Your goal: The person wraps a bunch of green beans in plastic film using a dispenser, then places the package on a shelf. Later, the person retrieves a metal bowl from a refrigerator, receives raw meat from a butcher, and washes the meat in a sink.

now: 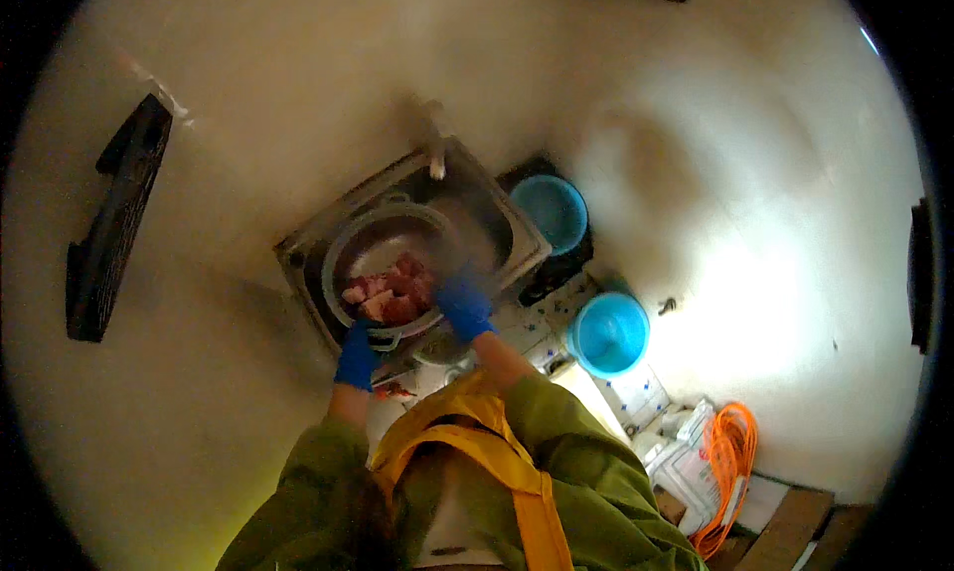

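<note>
Pieces of raw meat (pixel 395 294) lie in the lower part of a large round metal pot (pixel 334 244) with side handles. The pot stands in a metal sink (pixel 488 213) below a faucet (pixel 437 161). My left hand (pixel 358 355), in a blue glove, is at the pot's near rim, left of the near handle; its fingertips are partly hidden. At the right rim is my right hand (pixel 466 303), also blue-gloved, blurred near its fingers, beside the meat. Whether either hand grips the pot cannot be made out.
One blue basin (pixel 550 212) sits right of the sink, and a blue bucket (pixel 611 334) stands nearer on the tiled floor. At the lower right are white bags (pixel 682 467), a coil of orange hose or cable (pixel 730 452) and cardboard (pixel 786 530). Walls surround the sink.
</note>
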The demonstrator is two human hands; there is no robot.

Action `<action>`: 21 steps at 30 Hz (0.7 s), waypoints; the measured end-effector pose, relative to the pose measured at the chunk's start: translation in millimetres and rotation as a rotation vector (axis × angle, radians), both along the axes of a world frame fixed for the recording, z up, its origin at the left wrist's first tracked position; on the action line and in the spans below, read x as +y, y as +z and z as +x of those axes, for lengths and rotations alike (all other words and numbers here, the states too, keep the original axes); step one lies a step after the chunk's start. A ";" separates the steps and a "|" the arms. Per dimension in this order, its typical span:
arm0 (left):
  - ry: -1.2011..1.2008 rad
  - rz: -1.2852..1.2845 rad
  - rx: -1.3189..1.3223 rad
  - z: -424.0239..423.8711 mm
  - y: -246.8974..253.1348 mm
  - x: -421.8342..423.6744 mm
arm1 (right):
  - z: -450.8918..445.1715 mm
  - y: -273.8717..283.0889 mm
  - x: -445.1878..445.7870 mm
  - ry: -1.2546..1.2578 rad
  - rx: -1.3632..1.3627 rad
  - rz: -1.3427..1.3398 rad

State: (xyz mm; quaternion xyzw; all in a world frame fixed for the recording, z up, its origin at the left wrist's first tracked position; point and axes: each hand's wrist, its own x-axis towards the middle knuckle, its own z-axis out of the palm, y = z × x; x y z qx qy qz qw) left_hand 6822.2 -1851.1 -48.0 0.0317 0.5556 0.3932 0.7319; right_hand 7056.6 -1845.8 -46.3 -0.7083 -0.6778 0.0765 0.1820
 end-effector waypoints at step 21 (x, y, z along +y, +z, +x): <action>-0.009 0.056 0.195 60.6 -1.0 38.3 | 146.5 -41.9 162.5 0.317 0.114 -0.568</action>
